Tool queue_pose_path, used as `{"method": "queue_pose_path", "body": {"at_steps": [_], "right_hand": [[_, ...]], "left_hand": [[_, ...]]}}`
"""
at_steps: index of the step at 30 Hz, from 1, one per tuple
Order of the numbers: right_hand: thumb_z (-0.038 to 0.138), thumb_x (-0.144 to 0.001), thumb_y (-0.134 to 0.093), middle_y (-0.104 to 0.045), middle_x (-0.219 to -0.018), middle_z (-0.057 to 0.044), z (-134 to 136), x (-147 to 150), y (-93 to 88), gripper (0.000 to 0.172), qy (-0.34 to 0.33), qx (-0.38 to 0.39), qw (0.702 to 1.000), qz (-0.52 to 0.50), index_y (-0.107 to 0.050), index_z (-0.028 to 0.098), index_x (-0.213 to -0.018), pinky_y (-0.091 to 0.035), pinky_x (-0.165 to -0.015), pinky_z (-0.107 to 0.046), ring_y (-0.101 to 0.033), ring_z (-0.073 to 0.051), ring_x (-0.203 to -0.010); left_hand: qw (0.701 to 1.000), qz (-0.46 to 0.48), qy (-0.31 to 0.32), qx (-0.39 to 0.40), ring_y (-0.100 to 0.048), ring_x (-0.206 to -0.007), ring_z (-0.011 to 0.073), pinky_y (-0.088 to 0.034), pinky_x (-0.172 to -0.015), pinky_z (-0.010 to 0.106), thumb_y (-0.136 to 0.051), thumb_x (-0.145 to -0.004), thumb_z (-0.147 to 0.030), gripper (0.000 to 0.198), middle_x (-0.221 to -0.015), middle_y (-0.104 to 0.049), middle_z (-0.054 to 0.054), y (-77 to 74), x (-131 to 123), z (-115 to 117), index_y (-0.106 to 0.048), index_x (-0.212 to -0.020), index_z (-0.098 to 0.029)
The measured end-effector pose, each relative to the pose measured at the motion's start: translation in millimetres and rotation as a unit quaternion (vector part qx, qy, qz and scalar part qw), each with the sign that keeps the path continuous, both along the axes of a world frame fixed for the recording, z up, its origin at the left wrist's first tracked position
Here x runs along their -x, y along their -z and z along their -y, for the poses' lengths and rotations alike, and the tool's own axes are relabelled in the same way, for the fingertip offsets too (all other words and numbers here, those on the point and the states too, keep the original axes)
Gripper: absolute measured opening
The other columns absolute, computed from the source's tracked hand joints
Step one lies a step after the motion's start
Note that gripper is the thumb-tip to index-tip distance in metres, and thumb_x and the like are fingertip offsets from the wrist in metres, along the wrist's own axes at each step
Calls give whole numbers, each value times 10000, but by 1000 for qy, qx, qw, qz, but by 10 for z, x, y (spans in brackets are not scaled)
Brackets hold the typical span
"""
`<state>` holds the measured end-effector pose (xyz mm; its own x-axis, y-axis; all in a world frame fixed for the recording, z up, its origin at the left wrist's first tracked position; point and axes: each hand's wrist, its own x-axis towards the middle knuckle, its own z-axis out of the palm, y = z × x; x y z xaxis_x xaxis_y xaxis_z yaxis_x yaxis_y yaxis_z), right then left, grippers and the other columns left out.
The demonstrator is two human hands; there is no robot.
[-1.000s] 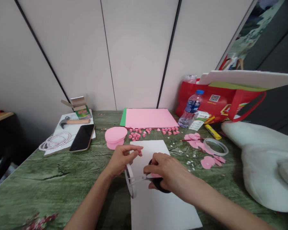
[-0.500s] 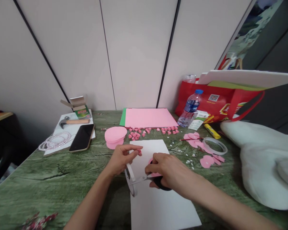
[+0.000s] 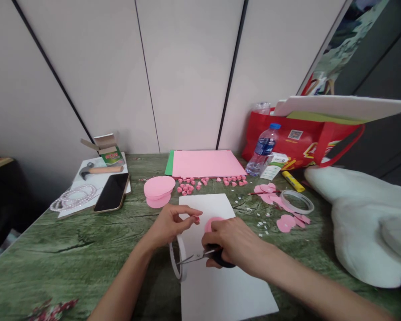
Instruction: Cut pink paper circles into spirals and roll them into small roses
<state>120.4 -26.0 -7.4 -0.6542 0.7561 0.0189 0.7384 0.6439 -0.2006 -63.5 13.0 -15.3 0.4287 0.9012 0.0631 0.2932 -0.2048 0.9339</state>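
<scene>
Between the thumb and index finger of my left hand (image 3: 167, 226) is a small rolled piece of pink paper (image 3: 197, 219). A roll of white double-sided tape (image 3: 182, 252) hangs on edge beneath that hand, apparently held by its lower fingers, which are hidden. My right hand (image 3: 232, 238) grips black-handled scissors (image 3: 198, 257). Their blades are slightly apart and reach left across the tape roll. Below both hands lies a white sheet (image 3: 227, 294). A pink paper disc (image 3: 212, 222) on it is partly covered by my right hand.
Behind the sheet are several small pink paper rolls (image 3: 186, 189), stacked pink discs (image 3: 158, 185) and pink sheets (image 3: 207, 162). A phone (image 3: 112, 191) and hammer (image 3: 103, 170) lie left. Rightward stand a bottle (image 3: 263, 149), red bag (image 3: 297, 149), another tape roll (image 3: 311, 207) and a white plush (image 3: 361, 236).
My right hand and the scissors have dropped slightly, and the blades now show a gap. The tape roll has shifted a little left and down. More of the pink disc shows.
</scene>
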Motion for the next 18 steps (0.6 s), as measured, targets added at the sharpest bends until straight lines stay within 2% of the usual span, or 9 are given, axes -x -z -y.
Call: {"method": "queue_pose_path", "body": {"at_steps": [3, 6, 9, 12, 15, 18], "right_hand": [[297, -739, -614, -593, -702, -15, -3, -44, -33, 126, 68, -107, 991, -39, -645, 248, -851, -222, -483, -232, -530, -143, -592], [191, -737, -590, -578, -800, -34, -73, -213, -76, 257, 145, -181, 969, -82, -597, 248, -988, -281, -521, -230, -549, -171, -700], [115, -645, -632, -562, -824, -34, -198, -503, -13, 387, 208, -105, 972, -24, -577, 240, -1007, -294, -511, -221, -553, -175, -692], [74, -574, -638, -573, -882, -65, -322, -825, 165, 443, 262, -7, 964, 43, -583, 210, -992, -346, -572, -239, -564, -222, -799], [83, -553, -624, -581, -946, -95, -406, -1078, 344, 487, 274, 65, 958, 59, -578, 183, -1028, -384, -663, -270, -559, -243, -865], [79, -536, -616, -587, -1004, -99, -445, -1216, 426, 557, 271, 88, 957, 47, -566, 185, -1081, -394, -703, -274, -552, -248, -908]], "left_hand": [[999, -33, 13, -11, -519, -500, 89, -304, -391, 166, -571, -709, -251, 230, -749, -701, 56, 24, 36, -29, -705, -870, -157], [997, -76, 12, -17, -583, -597, 129, -386, -472, 185, -555, -707, -233, 234, -778, -712, 61, 92, 55, -85, -707, -865, -152], [988, -150, -30, -31, -620, -670, 158, -436, -545, 204, -532, -718, -226, 239, -778, -717, 68, 177, 68, -148, -701, -860, -134], [962, -251, -74, -81, -608, -560, 142, -419, -505, 215, -490, -745, -213, 243, -765, -712, 58, 244, 95, -195, -690, -865, -144], [940, -306, -101, -115, -564, -479, 140, -368, -490, 229, -469, -742, -161, 225, -652, -679, 42, 275, 119, -217, -687, -796, -158], [915, -355, -122, -149, -588, -582, 186, -343, -537, 247, -479, -716, -118, 205, -616, -651, 57, 285, 122, -229, -666, -643, -163]]}}
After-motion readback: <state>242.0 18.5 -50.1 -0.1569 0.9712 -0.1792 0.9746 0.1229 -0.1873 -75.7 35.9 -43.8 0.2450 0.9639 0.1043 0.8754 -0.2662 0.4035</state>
